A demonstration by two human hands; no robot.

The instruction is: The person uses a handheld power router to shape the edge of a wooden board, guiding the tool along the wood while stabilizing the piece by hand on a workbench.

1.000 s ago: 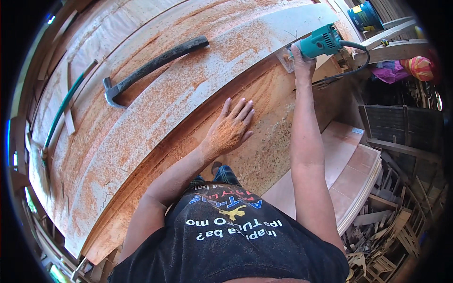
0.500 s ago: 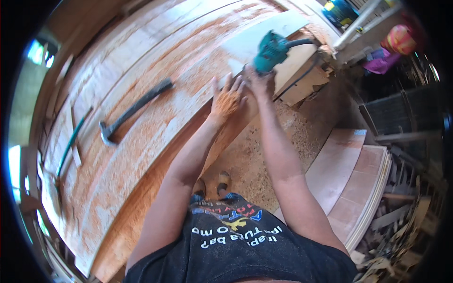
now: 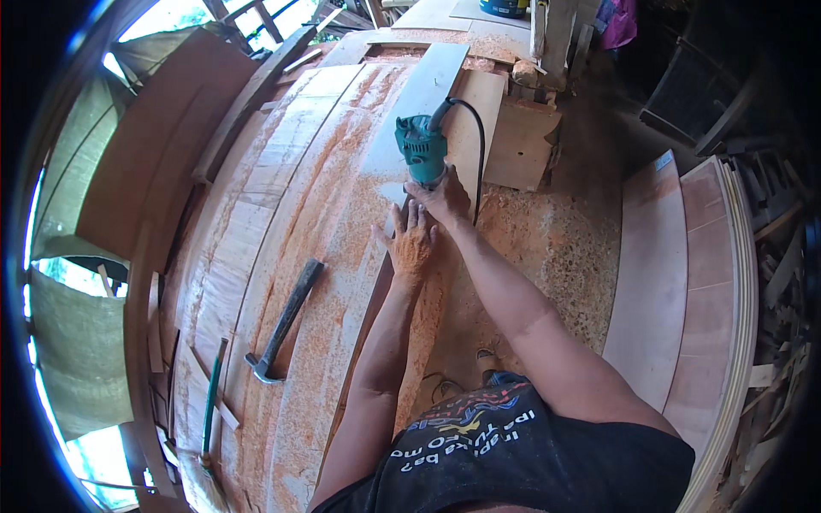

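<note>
A teal trim router (image 3: 422, 147) stands at the edge of a long, sawdust-covered board (image 3: 363, 235), its black cord looping off to the right. Around the router's lower body wraps my right hand (image 3: 446, 197), which hides its base. My left hand (image 3: 412, 243), dusted with orange sawdust, lies on the board's edge just nearer than the router. Its fingers are spread and it holds nothing. Left of that hand, a claw hammer (image 3: 291, 316) with a dark handle rests on the dusty wooden surface.
A brush with a green handle (image 3: 213, 393) lies at the left beside a thin wood strip. Stacked plywood sheets (image 3: 705, 291) lean at the right, with wood scraps beyond them. A wooden box (image 3: 520, 141) stands past the router, and sawdust covers the floor (image 3: 547, 248).
The view has swung to the right, showing more of the left side. My right hand still grips the router, and my left hand stays on the board's edge close to it.
</note>
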